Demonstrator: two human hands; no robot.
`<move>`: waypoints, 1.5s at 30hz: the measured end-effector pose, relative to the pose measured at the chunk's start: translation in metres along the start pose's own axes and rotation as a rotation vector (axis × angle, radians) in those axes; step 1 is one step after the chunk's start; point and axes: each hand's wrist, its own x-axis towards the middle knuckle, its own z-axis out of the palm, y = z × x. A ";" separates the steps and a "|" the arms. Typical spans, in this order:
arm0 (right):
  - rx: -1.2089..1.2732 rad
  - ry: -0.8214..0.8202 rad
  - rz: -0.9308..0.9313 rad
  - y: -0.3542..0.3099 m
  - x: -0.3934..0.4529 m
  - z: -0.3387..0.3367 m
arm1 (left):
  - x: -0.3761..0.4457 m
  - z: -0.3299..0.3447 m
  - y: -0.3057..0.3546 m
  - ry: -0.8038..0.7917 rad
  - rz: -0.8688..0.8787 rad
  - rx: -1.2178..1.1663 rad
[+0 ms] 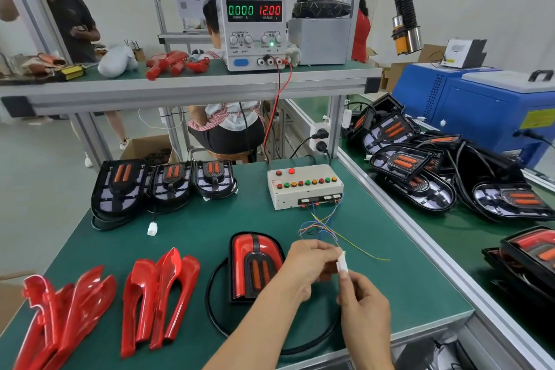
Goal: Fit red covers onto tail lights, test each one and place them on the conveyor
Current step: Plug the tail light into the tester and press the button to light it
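Note:
A tail light with its red cover fitted (253, 266) lies flat on the green bench, its black cable looping around it. Just right of it, my left hand (309, 267) and my right hand (365, 309) pinch a white connector (342, 263) between them, with thin coloured wires running up to the white test box (304, 186). Loose red covers (159, 294) lie in two piles at the front left. Three uncovered tail lights (168, 185) stand in a row at the back left.
A power supply (253, 28) on the upper shelf reads 0.000 A and 12.00 V. A heap of tail lights (435, 165) lies on the conveyor to the right, beside a blue machine (486, 105). People are behind the bench.

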 end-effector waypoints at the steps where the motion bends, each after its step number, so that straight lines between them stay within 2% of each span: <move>1: -0.008 -0.010 -0.005 0.000 0.000 0.000 | 0.000 0.000 0.000 -0.009 -0.015 -0.021; 6: 0.039 -0.060 0.007 0.000 0.005 -0.002 | -0.002 -0.001 0.008 -0.059 -0.098 -0.065; 13: 0.118 -0.143 0.044 -0.001 0.010 -0.004 | -0.004 0.000 0.013 -0.067 -0.109 -0.041; 17: 0.200 -0.176 0.079 -0.006 0.010 -0.004 | -0.007 0.002 0.010 -0.113 -0.196 -0.125; 20: 0.284 -0.153 0.132 -0.010 0.009 0.001 | -0.008 0.005 0.007 -0.187 -0.244 -0.246; 26: 0.249 -0.110 0.133 -0.004 0.009 0.014 | -0.012 0.012 -0.003 -0.159 -0.275 -0.422; 33: 0.174 -0.027 0.121 -0.002 0.008 0.020 | -0.009 0.017 -0.009 -0.153 -0.261 -0.415; 45: 0.180 0.004 0.141 -0.010 0.004 0.017 | -0.008 0.019 -0.012 -0.137 -0.239 -0.369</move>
